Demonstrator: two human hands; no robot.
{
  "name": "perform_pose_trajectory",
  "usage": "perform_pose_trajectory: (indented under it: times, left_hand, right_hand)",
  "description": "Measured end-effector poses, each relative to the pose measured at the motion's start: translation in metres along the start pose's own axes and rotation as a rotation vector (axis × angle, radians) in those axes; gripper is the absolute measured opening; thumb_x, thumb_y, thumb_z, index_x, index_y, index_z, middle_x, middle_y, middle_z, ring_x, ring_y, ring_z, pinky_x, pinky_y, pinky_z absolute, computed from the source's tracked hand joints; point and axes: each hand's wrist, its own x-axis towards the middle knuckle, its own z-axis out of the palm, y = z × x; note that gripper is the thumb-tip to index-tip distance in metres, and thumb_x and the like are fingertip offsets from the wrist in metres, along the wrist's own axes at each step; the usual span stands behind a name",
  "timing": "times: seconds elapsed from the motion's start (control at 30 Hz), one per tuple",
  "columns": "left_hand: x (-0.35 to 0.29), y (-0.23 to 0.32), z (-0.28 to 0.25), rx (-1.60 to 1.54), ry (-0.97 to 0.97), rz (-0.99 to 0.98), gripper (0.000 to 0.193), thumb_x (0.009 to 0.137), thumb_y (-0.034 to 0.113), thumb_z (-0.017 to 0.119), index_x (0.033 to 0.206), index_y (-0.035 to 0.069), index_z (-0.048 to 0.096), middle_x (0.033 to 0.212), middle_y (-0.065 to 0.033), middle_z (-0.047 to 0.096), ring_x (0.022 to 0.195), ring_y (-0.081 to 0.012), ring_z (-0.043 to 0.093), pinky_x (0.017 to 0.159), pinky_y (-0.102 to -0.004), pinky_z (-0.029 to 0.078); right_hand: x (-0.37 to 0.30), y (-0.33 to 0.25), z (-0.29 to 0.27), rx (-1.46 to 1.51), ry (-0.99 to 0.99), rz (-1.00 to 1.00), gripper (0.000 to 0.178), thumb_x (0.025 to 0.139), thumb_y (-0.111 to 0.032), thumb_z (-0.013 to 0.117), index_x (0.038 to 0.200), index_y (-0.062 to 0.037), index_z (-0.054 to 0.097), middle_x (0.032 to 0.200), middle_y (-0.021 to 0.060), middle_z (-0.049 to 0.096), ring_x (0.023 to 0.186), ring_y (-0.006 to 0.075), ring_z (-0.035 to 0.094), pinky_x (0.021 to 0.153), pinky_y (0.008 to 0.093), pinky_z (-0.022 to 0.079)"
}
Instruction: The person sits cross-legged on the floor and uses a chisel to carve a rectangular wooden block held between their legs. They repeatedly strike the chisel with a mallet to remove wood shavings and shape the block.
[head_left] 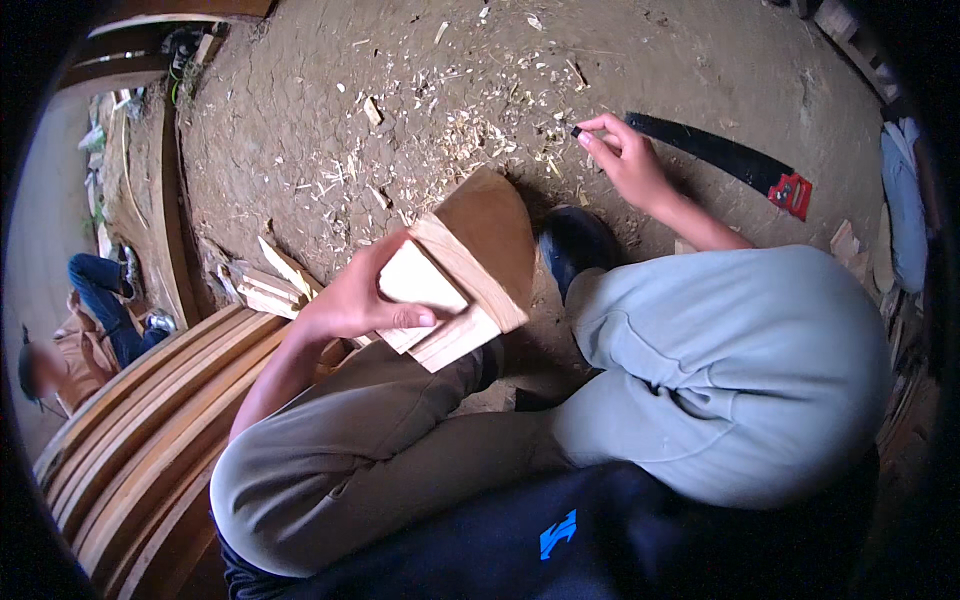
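Note:
My left hand [365, 295] grips a pale wooden block [422, 276], thumb along its near side. That block rests against a larger, darker-faced piece of wood [492, 228] in front of my legs. Whether my fingers also reach the larger piece cannot be seen. Over the ground to the right, my right hand [630, 168] pinches a small dark object [576, 131] between thumb and fingertips; its kind is too small to tell. Just beyond that hand lies a saw with a black blade [715, 150] and a red handle [790, 194].
Wood shavings [465, 140] litter the bare earth ahead. Long planks [160, 400] are stacked along my left, with offcuts [268, 290] beside them. My bent knees [740, 350] frame the work. Another person [85, 345] sits beyond the planks at far left.

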Motion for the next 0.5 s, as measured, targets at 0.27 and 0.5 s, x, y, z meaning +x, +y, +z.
perform_pose_trajectory:
  times: [0.27, 0.5]
  left_hand:
    - [-0.011, -0.038, -0.022, -0.272, 0.381, 0.031, 0.081, 0.077, 0.046, 0.088, 0.129, -0.006, 0.053, 0.101, -0.0151, 0.072, 0.096, -0.0234, 0.071, 0.092, -0.0390, 0.055]
    - [-0.030, -0.083, -0.036, -0.417, 0.535, 0.099, 0.070, 0.080, 0.053, 0.084, 0.118, 0.000, 0.060, 0.095, -0.0045, 0.065, 0.088, -0.0157, 0.065, 0.080, -0.0317, 0.053]
  right_hand:
    - [0.016, 0.031, 0.015, 0.219, 0.172, -0.051, 0.019, 0.101, -0.024, 0.068, 0.110, -0.0079, 0.065, 0.068, -0.0057, 0.053, 0.060, 0.0034, 0.048, 0.053, 0.0249, 0.037]
    - [0.007, 0.016, 0.025, 0.141, 0.061, 0.032, 0.019, 0.102, -0.025, 0.067, 0.110, -0.0078, 0.064, 0.070, -0.0048, 0.057, 0.061, 0.0041, 0.046, 0.054, 0.0261, 0.036]
